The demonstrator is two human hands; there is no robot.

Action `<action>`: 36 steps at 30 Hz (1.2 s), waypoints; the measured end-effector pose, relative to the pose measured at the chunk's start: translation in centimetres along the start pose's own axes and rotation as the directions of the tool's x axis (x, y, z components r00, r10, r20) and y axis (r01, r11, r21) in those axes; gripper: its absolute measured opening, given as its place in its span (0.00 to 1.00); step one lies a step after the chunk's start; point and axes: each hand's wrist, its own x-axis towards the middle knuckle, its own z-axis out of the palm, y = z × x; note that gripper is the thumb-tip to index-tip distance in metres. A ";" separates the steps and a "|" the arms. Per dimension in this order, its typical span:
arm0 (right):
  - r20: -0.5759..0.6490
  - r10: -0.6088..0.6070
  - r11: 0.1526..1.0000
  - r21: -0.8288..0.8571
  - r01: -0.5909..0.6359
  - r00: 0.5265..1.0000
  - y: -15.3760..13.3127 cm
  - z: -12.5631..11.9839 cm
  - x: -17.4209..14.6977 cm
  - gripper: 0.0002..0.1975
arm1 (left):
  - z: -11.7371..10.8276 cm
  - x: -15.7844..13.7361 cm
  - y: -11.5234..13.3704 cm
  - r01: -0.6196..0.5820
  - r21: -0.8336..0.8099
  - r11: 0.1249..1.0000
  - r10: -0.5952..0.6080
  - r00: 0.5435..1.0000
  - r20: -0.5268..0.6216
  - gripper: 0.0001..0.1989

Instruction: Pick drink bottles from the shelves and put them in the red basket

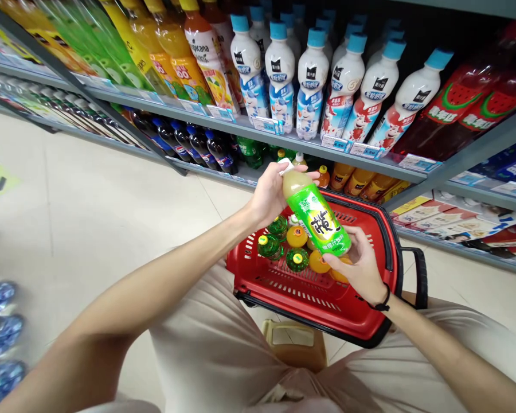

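A juice bottle (pixel 318 221) with a green label, pale yellow contents and a white cap is held tilted above a red shopping basket (pixel 262 287). My left hand (pixel 270 195) grips it around the neck, just under the cap. Around its base curl the fingers of my right hand (pixel 359 267), which has a black band at the wrist. Inside the basket stand green bottles with yellow caps, such as the green bottle (pixel 297 259), and orange drink bottles, such as the orange bottle (pixel 319 262). The held bottle and my right hand hide part of the basket's contents.
A shelf (pixel 155 100) ahead carries rows of drinks, among them white milk-drink bottles (pixel 312 80) with blue caps. Cola bottles (pixel 219 150) fill the lower level. The basket's black handle (pixel 420 278) sticks out right. Wrapped water bottles (pixel 0 338) lie at the left floor edge.
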 end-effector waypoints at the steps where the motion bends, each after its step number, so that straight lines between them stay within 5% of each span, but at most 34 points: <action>1: -0.012 -0.034 0.999 -0.028 0.034 0.999 -0.1 -0.2 0.2 0.33 | 0.0 0.0 0.1 -0.007 0.001 1.000 0.007 1.000 -0.005 0.26; 8: -0.103 -0.306 0.918 -0.295 0.265 0.947 -0.1 -0.9 1.2 0.36 | 0.2 -0.2 0.3 -0.018 -0.011 1.000 0.018 1.000 -0.014 0.24; 15: -0.066 -0.591 0.669 -0.597 0.443 0.804 -0.2 -1.6 0.9 0.34 | 0.5 -0.2 0.3 -0.017 -0.042 0.999 0.016 1.000 -0.012 0.20; 20: -0.081 -0.477 0.773 -0.513 0.374 0.875 -0.2 -1.6 1.0 0.35 | 0.5 -0.3 0.2 -0.037 0.000 0.999 0.037 0.999 -0.014 0.19; 26: -0.071 -0.206 0.974 -0.111 0.197 0.976 -0.8 -0.8 1.2 0.31 | 0.5 -0.5 0.2 -0.063 0.028 0.998 0.063 0.998 0.011 0.20; 32: -0.090 -0.021 0.987 0.160 0.036 0.996 -0.8 -0.6 1.4 0.27 | 0.5 -0.5 0.2 -0.063 0.002 0.998 0.063 0.998 0.028 0.19; 36: 0.009 0.085 0.961 0.264 -0.084 0.996 -0.9 -0.6 1.2 0.24 | 0.6 -0.6 0.3 -0.068 -0.023 0.997 0.069 0.996 0.054 0.18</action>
